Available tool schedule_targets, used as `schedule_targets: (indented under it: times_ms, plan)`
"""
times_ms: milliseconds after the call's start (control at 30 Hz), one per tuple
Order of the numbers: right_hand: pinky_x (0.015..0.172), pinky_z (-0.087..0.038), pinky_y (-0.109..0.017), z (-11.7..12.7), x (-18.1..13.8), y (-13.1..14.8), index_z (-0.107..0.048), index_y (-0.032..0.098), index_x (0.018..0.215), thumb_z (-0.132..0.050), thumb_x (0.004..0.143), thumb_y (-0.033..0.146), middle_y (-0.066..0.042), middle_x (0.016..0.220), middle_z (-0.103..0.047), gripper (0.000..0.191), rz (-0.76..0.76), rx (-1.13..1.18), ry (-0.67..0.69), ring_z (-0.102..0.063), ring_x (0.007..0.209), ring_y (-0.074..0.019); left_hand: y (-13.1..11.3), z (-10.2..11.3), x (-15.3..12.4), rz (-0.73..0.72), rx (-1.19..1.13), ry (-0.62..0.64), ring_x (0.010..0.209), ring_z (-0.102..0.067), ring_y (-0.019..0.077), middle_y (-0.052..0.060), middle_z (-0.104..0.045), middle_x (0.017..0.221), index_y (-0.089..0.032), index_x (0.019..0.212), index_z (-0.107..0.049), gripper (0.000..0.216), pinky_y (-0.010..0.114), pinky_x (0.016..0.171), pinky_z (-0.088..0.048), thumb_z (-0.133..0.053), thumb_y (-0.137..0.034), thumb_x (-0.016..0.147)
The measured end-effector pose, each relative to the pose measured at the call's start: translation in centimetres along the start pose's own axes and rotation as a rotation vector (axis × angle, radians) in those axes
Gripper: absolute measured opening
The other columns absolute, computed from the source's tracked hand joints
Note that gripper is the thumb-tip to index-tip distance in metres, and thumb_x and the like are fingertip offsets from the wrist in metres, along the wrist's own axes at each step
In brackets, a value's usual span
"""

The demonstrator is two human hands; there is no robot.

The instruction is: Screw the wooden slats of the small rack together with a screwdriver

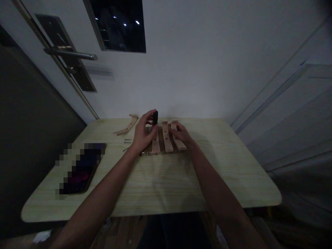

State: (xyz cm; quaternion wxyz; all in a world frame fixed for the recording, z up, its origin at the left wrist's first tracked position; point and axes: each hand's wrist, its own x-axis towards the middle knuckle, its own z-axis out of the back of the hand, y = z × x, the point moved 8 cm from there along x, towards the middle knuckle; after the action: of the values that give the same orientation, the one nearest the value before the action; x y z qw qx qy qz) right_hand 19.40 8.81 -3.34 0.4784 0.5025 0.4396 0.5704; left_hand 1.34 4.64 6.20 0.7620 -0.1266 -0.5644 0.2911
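Lying at the left of the pale table [160,193], a dark phone [84,173] comes first; farther back rests a loose curved wooden piece [130,127], with screws [127,139] on its near side. The left hand [144,134] pinches a black object [155,117] upright at the far end of the left piece [156,147]. Beside it on a brown base [147,151] lies the middle piece [167,140], then the right piece [178,142], its far part clasped by the right hand [183,134].

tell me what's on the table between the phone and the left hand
At least three thin dark fasteners, screws or nails, lie on the tabletop between the phone and left hand, in the head view.
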Motion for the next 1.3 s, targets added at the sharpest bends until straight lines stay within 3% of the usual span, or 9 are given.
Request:
schedule_targets:
  times_ms: [167,400,667,833,1000,1300]
  plan:
    - [0.073,-0.053,-0.035,0.0,0.1,0.0,-0.061,0.021,0.096,-0.068,0.070,0.041,-0.004,0.090,-0.067,0.034,0.033,-0.016,0.007,-0.063,0.081,-0.0187,0.4,0.4,0.0,0.008,0.050,-0.062,0.092,-0.058,0.0162,0.006,-0.057,0.115,-0.029,0.130,-0.046,0.055,0.029,0.074,-0.052,-0.066,-0.021,0.080]
    - [0.073,-0.053,-0.034,0.1,0.1,0.2,-0.060,0.021,0.095,-0.067,0.070,0.044,-0.005,0.091,-0.067,0.035,0.060,-0.043,0.000,-0.063,0.082,-0.0189,0.3,0.4,0.0,0.032,-0.003,-0.044,0.079,-0.056,0.0139,0.003,-0.059,0.097,-0.027,0.137,-0.040,0.062,0.031,0.077,-0.052,-0.063,-0.019,0.080]
    - [0.070,-0.053,-0.033,0.1,-0.1,0.1,-0.062,0.021,0.095,-0.068,0.069,0.044,-0.004,0.090,-0.068,0.035,0.055,-0.025,-0.001,-0.063,0.079,-0.0193,-0.7,-0.1,0.0,0.015,-0.012,0.028,0.086,-0.061,0.0156,0.007,-0.062,0.111,-0.025,0.135,-0.043,0.055,0.034,0.081,-0.052,-0.054,-0.014,0.083]
    - [0.072,-0.054,-0.034,0.1,-0.2,0.3,-0.063,0.021,0.094,-0.068,0.069,0.046,-0.005,0.092,-0.068,0.036,0.051,-0.022,-0.011,-0.063,0.082,-0.0201,-0.4,-0.1,0.2,-0.008,0.005,0.003,0.098,-0.059,0.0177,0.008,-0.058,0.120,-0.026,0.134,-0.043,0.055,0.032,0.080,-0.053,-0.061,-0.021,0.083]
    - [0.073,-0.054,-0.036,0.0,-0.3,0.5,-0.062,0.022,0.093,-0.068,0.070,0.047,-0.006,0.093,-0.068,0.036,0.066,-0.015,-0.006,-0.064,0.084,-0.0206,0.1,0.5,0.2,-0.019,0.109,-0.064,0.083,-0.056,0.0144,0.004,-0.058,0.103,-0.026,0.129,-0.048,0.052,0.030,0.074,-0.052,-0.067,-0.024,0.080]
    - [0.069,-0.053,-0.034,0.1,-0.2,0.2,-0.062,0.021,0.096,-0.070,0.068,0.046,-0.005,0.090,-0.068,0.038,0.022,-0.004,-0.002,-0.063,0.081,-0.0200,-0.3,0.4,0.2,-0.002,0.050,-0.025,0.082,-0.057,0.0150,0.004,-0.061,0.101,-0.026,0.134,-0.044,0.055,0.032,0.078,-0.052,-0.062,-0.022,0.082]
